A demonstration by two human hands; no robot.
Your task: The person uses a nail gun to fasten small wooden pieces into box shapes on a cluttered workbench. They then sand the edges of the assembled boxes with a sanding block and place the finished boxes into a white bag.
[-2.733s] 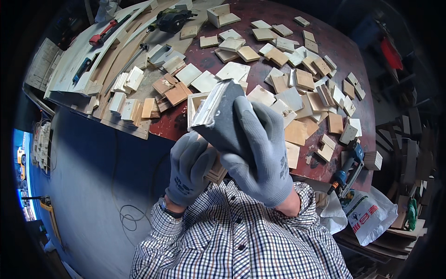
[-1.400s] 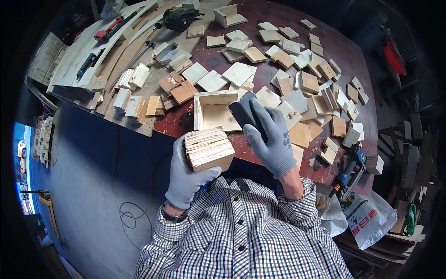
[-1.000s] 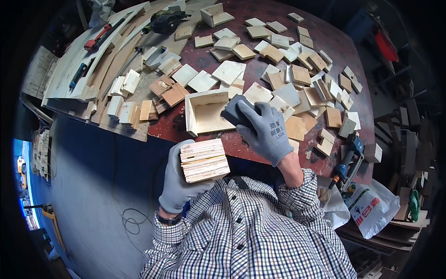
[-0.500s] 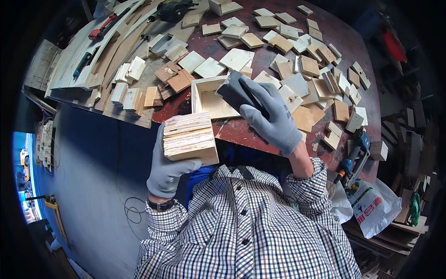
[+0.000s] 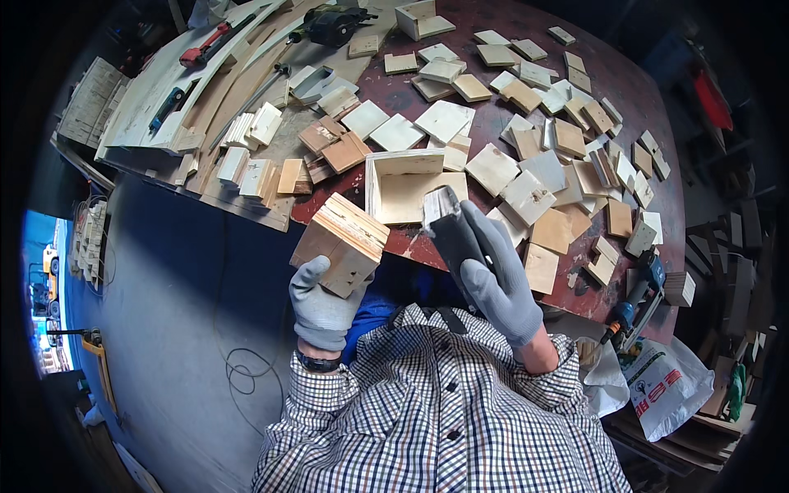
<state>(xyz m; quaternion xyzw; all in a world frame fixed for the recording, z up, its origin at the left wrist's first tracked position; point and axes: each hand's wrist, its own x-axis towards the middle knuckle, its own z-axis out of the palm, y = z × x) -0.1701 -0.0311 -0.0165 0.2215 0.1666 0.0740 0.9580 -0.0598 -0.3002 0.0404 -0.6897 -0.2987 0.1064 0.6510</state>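
My left hand (image 5: 322,306), in a grey work glove, grips a chunky plywood block (image 5: 341,245) whose striped layered edges face up and right. A dark grey sanding block (image 5: 454,245), worn pale at its upper end, is in my right hand (image 5: 503,287), also gloved. Its fingers lie along the block's right side. The two blocks are apart, held in front of my chest by the table's near edge. Just beyond them, an open-topped wooden box (image 5: 380,189) rests on the dark red table (image 5: 394,103).
Many loose wood pieces (image 5: 530,197) lie scattered over the table. A nail gun (image 5: 641,296) lies at the right edge, above a white plastic bag (image 5: 667,386). Long boards with a red tool (image 5: 205,45) fill the far left. A cable (image 5: 246,374) coils on the floor.
The plywood block has been turned and tilted in my left hand. My right hand has lowered and swung the sanding block more upright. The view has shifted slightly.
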